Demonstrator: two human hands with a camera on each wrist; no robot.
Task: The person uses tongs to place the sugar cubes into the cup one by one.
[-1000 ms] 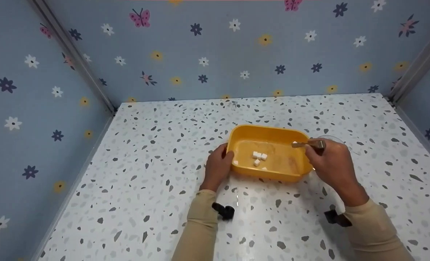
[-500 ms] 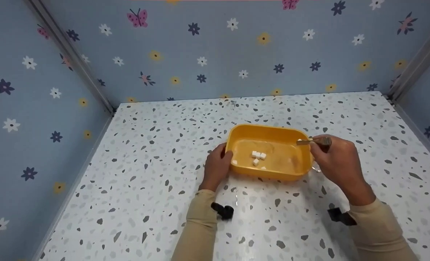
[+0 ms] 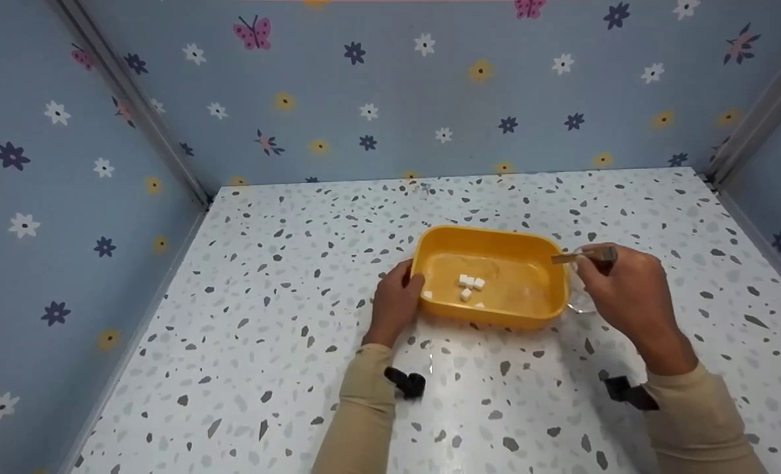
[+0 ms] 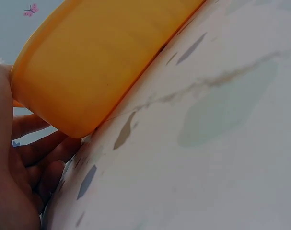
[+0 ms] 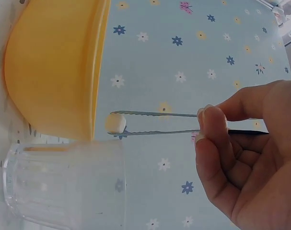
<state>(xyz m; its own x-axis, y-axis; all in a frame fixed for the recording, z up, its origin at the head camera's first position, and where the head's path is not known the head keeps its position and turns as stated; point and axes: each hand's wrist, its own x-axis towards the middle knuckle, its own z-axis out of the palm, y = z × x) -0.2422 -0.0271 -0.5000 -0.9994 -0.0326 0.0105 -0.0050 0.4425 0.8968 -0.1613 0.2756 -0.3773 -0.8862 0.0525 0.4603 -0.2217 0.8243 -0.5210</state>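
Note:
My left hand (image 3: pixel 396 306) grips the left end of a yellow plastic tub (image 3: pixel 489 240), thumb over the rim and fingers against the outside. In the tub lie several small white cubes (image 3: pixel 466 295). My right hand (image 3: pixel 633 296) pinches a pair of metal tweezers (image 3: pixel 565 259) above the tub's right end. In the right wrist view a white cube (image 5: pixel 116 123) sits between the tweezers' tips. Right beside the tub stands a clear plastic cup (image 5: pixel 64 187), partly hidden under my right hand in the head view.
The speckled white tabletop (image 3: pixel 285 368) spreads around the tub. A blue flowered panel (image 3: pixel 403 79) rises at the back, with similar panels at left and right. Black wrist straps (image 3: pixel 407 383) sit on both sleeves.
My right hand has moved right with the tweezers and cube, from over the tub's inside to its right rim near the cup. The left hand and tub have stayed put.

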